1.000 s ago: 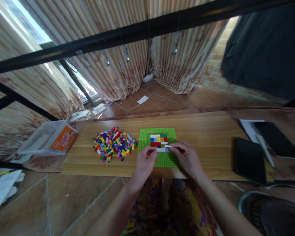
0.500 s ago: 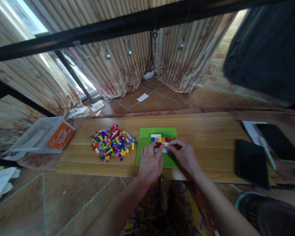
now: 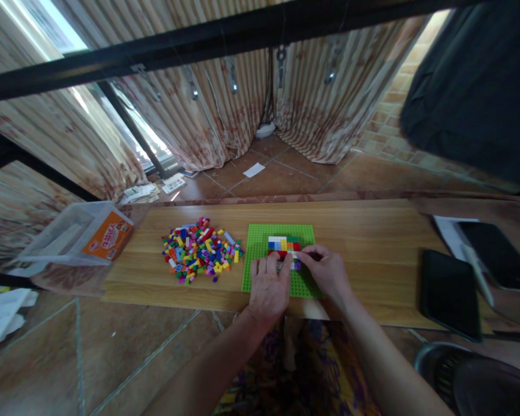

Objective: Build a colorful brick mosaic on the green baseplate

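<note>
A green baseplate (image 3: 260, 245) lies on the wooden table (image 3: 372, 231) with a small block of coloured bricks (image 3: 283, 243) built on it. My left hand (image 3: 268, 289) rests flat on the plate, fingers stretched toward the near edge of the build. My right hand (image 3: 325, 273) is curled beside it, its fingertips pinched at the build's lower right corner, where a small pale brick shows. A heap of loose coloured bricks (image 3: 201, 250) lies left of the plate.
A clear plastic tub with an orange label (image 3: 80, 238) lies tipped at the table's left end. A black tablet (image 3: 450, 292), a second dark device (image 3: 494, 247) and papers sit at the right. A dark chair (image 3: 476, 381) stands at the lower right.
Both hands have closed in on the near edge of the build. My left hand went from a loose curl to lying flat on the plate. The white brick in my right fingers now sits at the build.
</note>
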A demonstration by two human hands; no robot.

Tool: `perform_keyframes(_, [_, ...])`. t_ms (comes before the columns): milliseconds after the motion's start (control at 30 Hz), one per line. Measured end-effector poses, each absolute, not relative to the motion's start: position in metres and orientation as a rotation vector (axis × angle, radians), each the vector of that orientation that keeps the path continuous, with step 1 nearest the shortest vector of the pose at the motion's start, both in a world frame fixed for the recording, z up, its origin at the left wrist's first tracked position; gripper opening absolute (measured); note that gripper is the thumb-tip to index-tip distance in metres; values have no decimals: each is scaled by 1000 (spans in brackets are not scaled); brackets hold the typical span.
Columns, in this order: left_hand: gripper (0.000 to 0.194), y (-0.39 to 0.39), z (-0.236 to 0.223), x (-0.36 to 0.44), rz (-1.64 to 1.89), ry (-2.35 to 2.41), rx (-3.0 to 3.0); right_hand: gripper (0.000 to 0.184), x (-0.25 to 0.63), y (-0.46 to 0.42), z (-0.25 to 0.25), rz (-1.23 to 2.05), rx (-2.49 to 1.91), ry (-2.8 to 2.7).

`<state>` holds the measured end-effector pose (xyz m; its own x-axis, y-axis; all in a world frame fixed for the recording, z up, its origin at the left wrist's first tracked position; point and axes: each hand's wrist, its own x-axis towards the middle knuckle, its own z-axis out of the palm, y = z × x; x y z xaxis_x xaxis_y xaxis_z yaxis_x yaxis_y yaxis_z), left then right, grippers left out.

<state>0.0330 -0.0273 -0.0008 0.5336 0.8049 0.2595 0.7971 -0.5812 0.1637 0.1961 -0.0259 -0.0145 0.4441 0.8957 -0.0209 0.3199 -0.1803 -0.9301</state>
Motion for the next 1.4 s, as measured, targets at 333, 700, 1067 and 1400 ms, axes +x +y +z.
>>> perform_keyframes(333, [48,-27,-4,34,503,1420,2737,38,198,-24,-20,768,-1674,-1060])
perform_keyframes(700, [58,-58,2,-3,684,1444,2533,48,217,-41,-30,743,-1496,-758])
perform_keyframes(1067, [49,-56,-5,-119,930,2006,2025,47,225,-60,-45,249,-1858,-1484])
perform_keyframes(1400, [41,4,10,-191,723,2366,1605,45,226,-56,-58,-17,-1878,-1666])
